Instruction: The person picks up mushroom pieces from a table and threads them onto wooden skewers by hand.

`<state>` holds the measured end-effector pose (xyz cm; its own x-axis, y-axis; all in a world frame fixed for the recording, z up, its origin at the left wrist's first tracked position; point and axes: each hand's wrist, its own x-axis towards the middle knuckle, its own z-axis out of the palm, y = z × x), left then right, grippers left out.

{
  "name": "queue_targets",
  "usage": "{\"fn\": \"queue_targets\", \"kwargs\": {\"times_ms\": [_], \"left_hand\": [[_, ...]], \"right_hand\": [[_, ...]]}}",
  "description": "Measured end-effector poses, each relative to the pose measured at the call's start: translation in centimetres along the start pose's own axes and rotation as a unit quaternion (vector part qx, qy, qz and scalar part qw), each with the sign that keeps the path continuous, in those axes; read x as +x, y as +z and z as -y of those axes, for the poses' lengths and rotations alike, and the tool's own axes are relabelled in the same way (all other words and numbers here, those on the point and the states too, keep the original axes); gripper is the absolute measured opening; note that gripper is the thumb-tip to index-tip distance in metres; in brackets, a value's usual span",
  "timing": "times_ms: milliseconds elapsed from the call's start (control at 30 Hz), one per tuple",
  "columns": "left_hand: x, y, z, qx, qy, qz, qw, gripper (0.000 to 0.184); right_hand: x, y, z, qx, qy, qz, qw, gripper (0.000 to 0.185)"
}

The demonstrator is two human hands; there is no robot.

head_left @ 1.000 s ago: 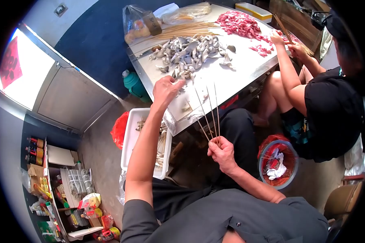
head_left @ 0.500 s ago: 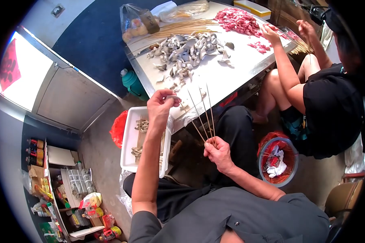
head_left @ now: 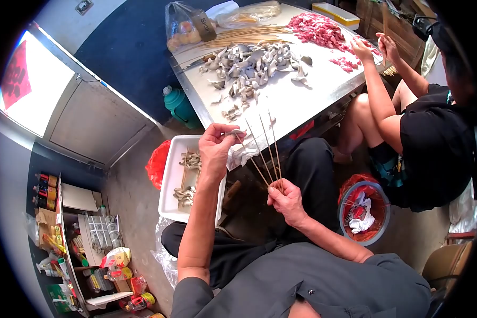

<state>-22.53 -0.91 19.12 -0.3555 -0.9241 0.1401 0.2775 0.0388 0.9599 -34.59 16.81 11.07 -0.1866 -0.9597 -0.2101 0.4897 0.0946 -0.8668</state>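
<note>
My left hand [head_left: 216,150] pinches a grey-white mushroom piece [head_left: 237,132] near the table's front corner. My right hand [head_left: 287,202], lower and nearer my body, is closed around the lower ends of several thin wooden skewers [head_left: 275,156], which fan upward. The tip of the leftmost skewer meets the mushroom piece; whether it has gone through, I cannot tell. Beyond my hands, a heap of torn mushrooms [head_left: 254,66] lies on the white table [head_left: 297,106]. Left of my knees, a white tray [head_left: 164,204] holds skewers threaded with mushrooms [head_left: 184,196].
Across the table are a pile of cut raw meat [head_left: 318,31], loose skewers [head_left: 249,36] and a bag [head_left: 183,29]. A person [head_left: 434,138] sits at the right, hands raised near the meat. A lined bin [head_left: 385,225] stands right; a green jug [head_left: 180,108] stands by the table.
My left hand has shifted slightly right, bringing the mushroom piece to a skewer tip. The other person's far hand now holds up a stick-like thing. The view has shifted slightly.
</note>
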Motion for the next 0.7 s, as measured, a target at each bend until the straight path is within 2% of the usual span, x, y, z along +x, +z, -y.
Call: {"fn": "queue_targets", "kwargs": {"times_ms": [100,167,233,267,300,367,467,500,533,567,633,667,700], "left_hand": [[-0.6,-0.2,0.1,0.018,0.011,-0.002,1.0,0.012],[-1.0,-0.5,-0.1,0.089,0.019,0.035,0.995,0.013],[-1.6,-0.8,-1.2,0.165,-0.084,0.079,0.979,0.016],[-1.9,-0.5,-1.7,0.156,-0.094,0.131,0.975,0.018],[-1.6,-0.7,-1.8,0.157,-0.093,0.131,0.974,0.018],[-0.3,-1.7,-1.7,0.228,-0.063,0.158,0.959,0.02],[4.8,-3.8,-0.3,0.335,0.065,0.017,0.94,0.019],[6.4,-4.0,-0.4,0.416,0.125,-0.048,0.9,0.022],[8.2,-4.2,-0.6,0.498,0.22,-0.064,0.836,0.022],[9.8,-4.5,-0.7,0.525,0.211,-0.045,0.823,0.026],[12.8,-5.6,0.7,0.554,0.283,-0.001,0.783,0.03],[13.7,-5.9,1.2,0.552,0.285,0.002,0.783,0.03],[14.5,-6.2,1.7,0.583,0.29,0.062,0.756,0.03]], "right_hand": [[0.0,0.0,0.0,0.001,0.003,-0.002,1.0,0.011],[0.0,0.0,0.0,0.002,0.004,-0.002,1.0,0.011],[0.0,0.0,-0.1,0.016,0.0,-0.007,1.0,0.011],[0.1,0.0,-0.1,0.016,-0.001,-0.007,1.0,0.011],[0.1,0.0,0.0,0.015,-0.001,-0.013,1.0,0.01],[0.3,-0.1,0.2,0.014,-0.003,-0.021,1.0,0.01],[0.5,-0.2,0.5,0.02,-0.003,-0.02,1.0,0.01],[0.5,-0.2,0.6,0.015,-0.002,-0.019,1.0,0.011],[0.5,-0.2,0.6,0.01,-0.001,-0.019,1.0,0.011],[0.5,-0.2,0.7,0.01,-0.004,-0.02,1.0,0.011],[0.4,-0.1,0.6,0.007,0.001,-0.018,1.0,0.011],[0.3,-0.2,0.7,0.001,0.003,-0.017,1.0,0.011],[0.3,-0.3,0.7,0.002,0.0,-0.02,1.0,0.011]]}}
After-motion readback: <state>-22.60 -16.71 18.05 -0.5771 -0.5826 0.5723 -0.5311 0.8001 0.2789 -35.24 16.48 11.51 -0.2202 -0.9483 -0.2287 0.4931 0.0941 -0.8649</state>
